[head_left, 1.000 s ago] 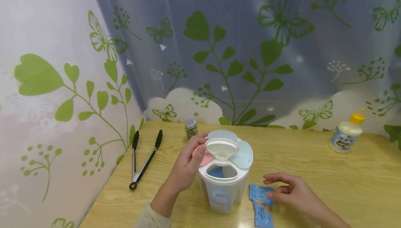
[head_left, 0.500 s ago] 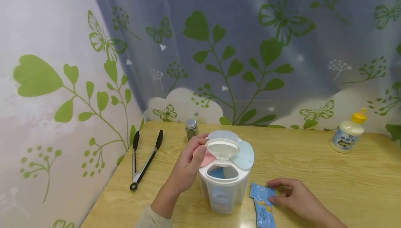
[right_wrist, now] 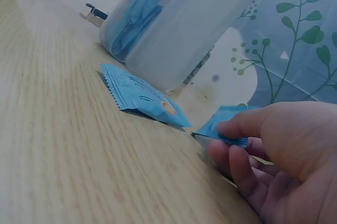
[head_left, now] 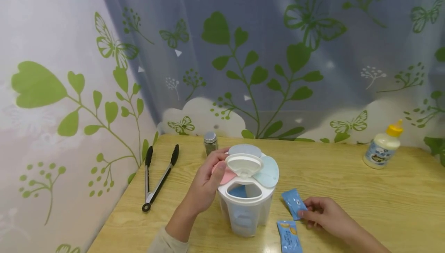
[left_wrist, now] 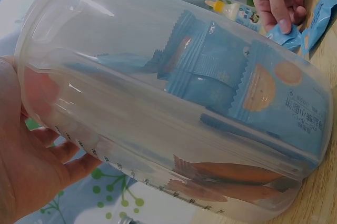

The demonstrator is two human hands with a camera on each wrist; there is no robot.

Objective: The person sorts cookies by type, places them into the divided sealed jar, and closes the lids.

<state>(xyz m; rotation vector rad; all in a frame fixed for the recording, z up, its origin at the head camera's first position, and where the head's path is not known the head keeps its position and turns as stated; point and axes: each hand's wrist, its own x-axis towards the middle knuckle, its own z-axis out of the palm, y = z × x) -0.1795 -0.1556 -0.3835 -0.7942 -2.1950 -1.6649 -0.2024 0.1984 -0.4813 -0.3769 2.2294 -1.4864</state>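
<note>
A translucent storage container (head_left: 262, 206) with compartments stands on the table, its white flap (head_left: 244, 164) raised over an opening. My left hand (head_left: 199, 187) grips the container's upper left side, thumb by the pink lid (head_left: 226, 176). Inside are several blue snack packets (left_wrist: 210, 71) and brown-orange wrapped pieces (left_wrist: 237, 174) in another compartment. To the right of the container, my right hand (head_left: 328, 216) pinches a blue snack packet (head_left: 292, 199) between thumb and fingers, low over the table. A second blue snack packet (head_left: 289, 237) lies nearer the front.
Black-and-silver tongs (head_left: 158, 185) lie spread on the left. Behind the container stands a small jar with a silver cap (head_left: 210, 143). A yellow-capped bottle (head_left: 382, 148) is at the far right. A patterned curtain (head_left: 264, 71) hangs along the table's back edge.
My right hand has taken hold of the upper blue snack packet, which is now turned and separated from the lower one. The left hand keeps its grip on the container.
</note>
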